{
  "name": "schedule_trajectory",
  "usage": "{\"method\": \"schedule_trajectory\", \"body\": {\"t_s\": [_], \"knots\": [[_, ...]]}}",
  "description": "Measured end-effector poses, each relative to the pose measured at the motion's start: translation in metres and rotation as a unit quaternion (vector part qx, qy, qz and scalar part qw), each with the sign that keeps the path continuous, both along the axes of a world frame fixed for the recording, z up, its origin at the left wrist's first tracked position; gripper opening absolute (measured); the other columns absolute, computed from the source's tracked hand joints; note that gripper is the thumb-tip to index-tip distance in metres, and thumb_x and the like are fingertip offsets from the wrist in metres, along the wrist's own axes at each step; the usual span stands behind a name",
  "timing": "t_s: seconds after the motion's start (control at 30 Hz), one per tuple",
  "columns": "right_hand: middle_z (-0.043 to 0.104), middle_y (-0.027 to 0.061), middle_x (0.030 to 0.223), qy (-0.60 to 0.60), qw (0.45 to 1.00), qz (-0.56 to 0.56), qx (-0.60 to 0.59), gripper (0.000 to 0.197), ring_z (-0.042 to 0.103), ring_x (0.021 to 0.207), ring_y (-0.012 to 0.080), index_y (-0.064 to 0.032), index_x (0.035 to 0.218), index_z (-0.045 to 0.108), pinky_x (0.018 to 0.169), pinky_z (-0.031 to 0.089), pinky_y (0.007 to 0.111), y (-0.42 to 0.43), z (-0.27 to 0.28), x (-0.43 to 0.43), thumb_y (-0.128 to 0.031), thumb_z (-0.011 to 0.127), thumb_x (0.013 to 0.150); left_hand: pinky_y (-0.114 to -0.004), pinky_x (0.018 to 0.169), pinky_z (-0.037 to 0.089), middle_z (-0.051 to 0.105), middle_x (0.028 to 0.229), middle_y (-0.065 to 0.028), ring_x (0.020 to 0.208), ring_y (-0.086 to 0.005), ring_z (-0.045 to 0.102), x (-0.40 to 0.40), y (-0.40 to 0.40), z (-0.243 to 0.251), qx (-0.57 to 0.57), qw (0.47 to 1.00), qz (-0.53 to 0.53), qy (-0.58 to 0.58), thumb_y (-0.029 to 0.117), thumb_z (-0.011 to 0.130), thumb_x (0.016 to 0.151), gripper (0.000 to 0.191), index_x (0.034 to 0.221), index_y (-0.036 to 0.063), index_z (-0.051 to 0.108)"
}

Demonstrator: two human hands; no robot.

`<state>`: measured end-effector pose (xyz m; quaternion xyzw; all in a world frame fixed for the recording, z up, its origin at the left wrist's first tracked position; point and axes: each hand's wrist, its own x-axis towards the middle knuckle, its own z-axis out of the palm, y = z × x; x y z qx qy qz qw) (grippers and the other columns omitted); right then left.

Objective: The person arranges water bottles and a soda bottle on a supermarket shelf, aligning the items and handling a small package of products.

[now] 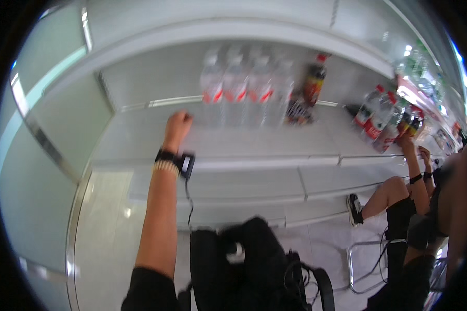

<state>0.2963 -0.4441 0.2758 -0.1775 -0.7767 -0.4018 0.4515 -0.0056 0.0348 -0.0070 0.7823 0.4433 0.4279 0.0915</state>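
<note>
My left hand (178, 125) hovers over or rests on the white shelf (140, 134); which of the two, I cannot tell. Its fingers are curled in, and nothing shows in them. A black strap with a small cabled box (186, 165) and a beaded bracelet (166, 167) circle that wrist. To the right of the hand stand several clear water bottles (235, 83) with red-and-white labels, blurred. Past them a dark drink bottle with a red cap (315, 79) stands behind a dark patterned packet (299, 112). My right hand is out of view.
At right, another person's hand (406, 140) reaches to a group of bottles (377, 116) on the same shelf. That person's leg (379, 202) and a metal-framed seat (350, 264) are below. A frosted glass panel (46, 155) borders the left. An upper shelf edge (233, 29) overhangs the bottles.
</note>
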Motion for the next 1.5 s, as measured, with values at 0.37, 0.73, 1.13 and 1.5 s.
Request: {"method": "schedule_trajectory", "body": {"t_s": [0.37, 0.73, 1.13, 1.5], "knots": [[0.065, 0.012, 0.092, 0.328, 0.871, -0.003, -0.365, 0.013, 0.062, 0.085, 0.0197, 0.0037, 0.098, 0.061, 0.077, 0.049, 0.03, 0.175, -0.162, 0.055, 0.003, 0.055, 0.086, -0.045, 0.073, 0.054, 0.07, 0.082, -0.0183, 0.081, -0.0387, 0.067, 0.005, -0.004, 0.006, -0.045, 0.999, 0.015, 0.001, 0.03, 0.064, 0.085, 0.027, 0.085, 0.0036, 0.07], [0.061, 0.0086, 0.116, 0.481, 0.648, 0.088, -0.585, 0.058, 0.058, 0.096, 0.0176, -0.0013, 0.135, 0.047, 0.081, 0.045, 0.026, 0.328, -0.263, 0.098, -0.005, 0.06, 0.079, -0.043, 0.069, 0.054, 0.069, 0.078, -0.0195, 0.075, -0.0375, 0.068, 0.005, -0.003, 0.001, -0.073, 0.997, 0.018, -0.016, 0.028, 0.066, 0.086, 0.027, 0.085, 0.0014, 0.069], [0.061, 0.0142, 0.122, 0.449, 0.727, 0.072, -0.514, 0.071, 0.06, 0.112, 0.0224, 0.003, 0.133, 0.043, 0.096, 0.049, 0.035, 0.331, -0.269, 0.066, -0.009, 0.084, 0.076, -0.042, 0.069, 0.053, 0.07, 0.08, -0.0182, 0.076, -0.0357, 0.068, 0.006, -0.01, 0.004, -0.068, 0.998, 0.008, -0.013, 0.028, 0.066, 0.086, 0.027, 0.085, 0.0018, 0.069], [0.067, 0.0151, 0.116, 0.396, 0.815, -0.071, -0.416, 0.076, 0.064, 0.109, 0.0262, 0.0012, 0.129, 0.05, 0.094, 0.049, 0.037, 0.322, -0.263, 0.062, -0.025, 0.087, 0.068, -0.044, 0.07, 0.054, 0.07, 0.079, -0.0181, 0.078, -0.0375, 0.068, 0.005, -0.009, 0.004, -0.082, 0.996, 0.035, 0.005, 0.029, 0.065, 0.085, 0.026, 0.085, 0.0041, 0.07]]}}
